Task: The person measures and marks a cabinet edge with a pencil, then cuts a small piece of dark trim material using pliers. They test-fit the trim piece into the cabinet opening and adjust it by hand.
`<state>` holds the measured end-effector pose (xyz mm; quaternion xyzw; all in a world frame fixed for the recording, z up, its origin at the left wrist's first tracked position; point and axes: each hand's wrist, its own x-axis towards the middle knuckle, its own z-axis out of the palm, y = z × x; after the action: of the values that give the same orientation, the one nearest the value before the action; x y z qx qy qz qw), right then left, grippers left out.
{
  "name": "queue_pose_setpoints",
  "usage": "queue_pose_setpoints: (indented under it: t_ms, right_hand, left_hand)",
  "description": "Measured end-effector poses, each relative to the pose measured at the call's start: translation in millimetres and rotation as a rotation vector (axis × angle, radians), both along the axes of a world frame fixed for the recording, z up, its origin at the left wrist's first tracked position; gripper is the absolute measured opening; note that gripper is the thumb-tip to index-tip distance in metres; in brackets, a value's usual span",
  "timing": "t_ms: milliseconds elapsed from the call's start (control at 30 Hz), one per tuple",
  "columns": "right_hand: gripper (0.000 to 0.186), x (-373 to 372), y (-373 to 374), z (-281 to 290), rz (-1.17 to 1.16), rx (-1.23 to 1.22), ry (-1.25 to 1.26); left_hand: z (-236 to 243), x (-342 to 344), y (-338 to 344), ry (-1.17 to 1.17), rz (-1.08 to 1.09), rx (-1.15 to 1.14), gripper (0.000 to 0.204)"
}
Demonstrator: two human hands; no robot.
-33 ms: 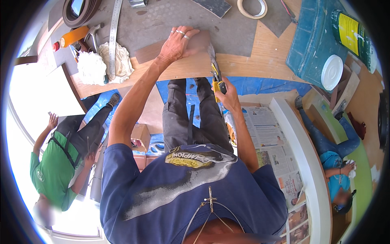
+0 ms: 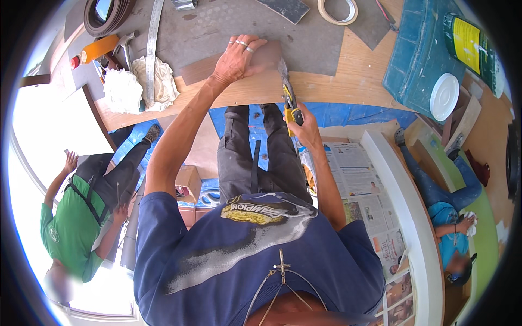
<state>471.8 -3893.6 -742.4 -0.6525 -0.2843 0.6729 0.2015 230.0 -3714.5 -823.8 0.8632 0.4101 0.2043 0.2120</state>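
Note:
My left hand (image 2: pixel 236 61), with rings on its fingers, lies over a narrow brown strip of thin sheet (image 2: pixel 270 54) near the bench's front edge. Its fingers cross the strip and hold it against the grey sheet beneath. In my right hand (image 2: pixel 305 129) is a pair of snips (image 2: pixel 290 98) with yellow and black handles. The fingers wrap round those handles just off the bench edge. The blades point away from me and meet the strip's right end, where blur hides the exact contact.
Left on the bench are crumpled white cloths (image 2: pixel 122 91), a metal ruler (image 2: pixel 151 54), a hammer (image 2: pixel 128 43) and an orange bottle (image 2: pixel 100 49). Masking tape (image 2: pixel 351 15) lies at the back; a teal box (image 2: pixel 416 62) stands right. Co-workers are at left (image 2: pixel 81 217) and right (image 2: pixel 452 220).

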Motion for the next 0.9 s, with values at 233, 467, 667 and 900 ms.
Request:
queue_pose_setpoints:
  t_ms: [233, 467, 667, 900]
  right_hand:
    - [0.043, -1, 6, -7, 0.0, 0.083, -0.01]
    - [0.043, 0, 3, -13, 0.021, 0.126, -0.017]
    - [0.045, 0, -3, -22, 0.027, 0.102, -0.038]
    - [0.045, 1, -5, -21, 0.031, 0.107, -0.033]
  left_hand:
    - [-2, 2, 5, 0.009, 0.01, 0.039, 0.068]
    - [-3, 1, 5, 0.006, 0.001, 0.026, 0.067]
    - [-2, 3, 6, 0.022, 0.003, 0.028, 0.066]
    - [3, 3, 9, 0.071, 0.014, 0.004, 0.06]
